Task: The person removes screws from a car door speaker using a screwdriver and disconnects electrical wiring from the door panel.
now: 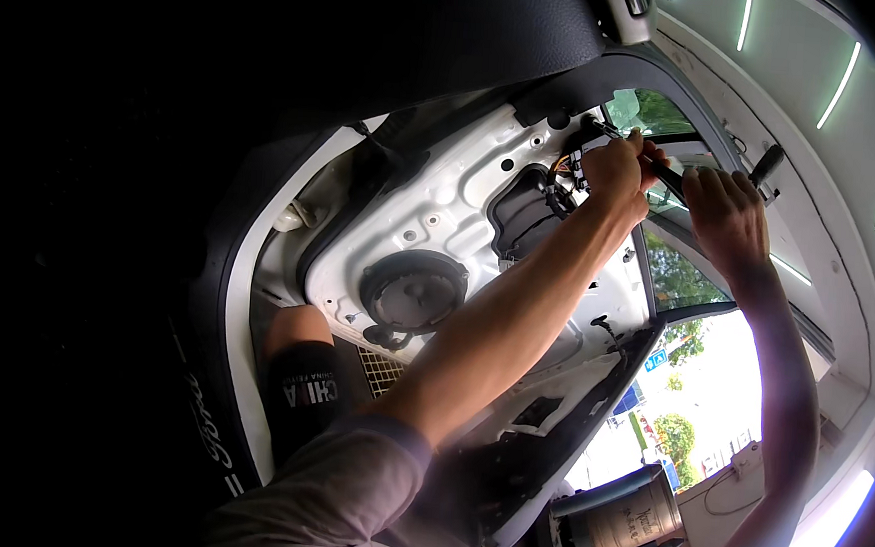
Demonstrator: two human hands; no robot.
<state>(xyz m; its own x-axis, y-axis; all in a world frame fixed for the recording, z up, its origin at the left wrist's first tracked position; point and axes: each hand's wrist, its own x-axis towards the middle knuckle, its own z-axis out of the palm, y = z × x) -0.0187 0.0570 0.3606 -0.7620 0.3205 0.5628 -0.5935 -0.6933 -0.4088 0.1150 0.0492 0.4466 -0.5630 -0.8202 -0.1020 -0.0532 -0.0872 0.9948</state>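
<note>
A car door [452, 199] stands in front of me, its white inner metal bare of trim. My left hand [616, 172] is closed at the upper door by the window frame, pinching a thin dark piece with a metallic part [607, 129]. My right hand [727, 211] is to its right, fingers wrapped over a long black bar-like piece [670, 177] that slants between both hands; its kind I cannot make out. Beside my left hand hang white connectors [577, 170] with orange wires. My left forearm hides part of the door's middle.
A round black speaker [414, 292] and a black cover [521, 213] sit in the door. Below lies a dark-edged panel [539, 412]. A silver can-shaped container [628, 521] stands lower right. My knee [299, 330] is near the door's lower left. Window glass [684, 264] lies under my right hand.
</note>
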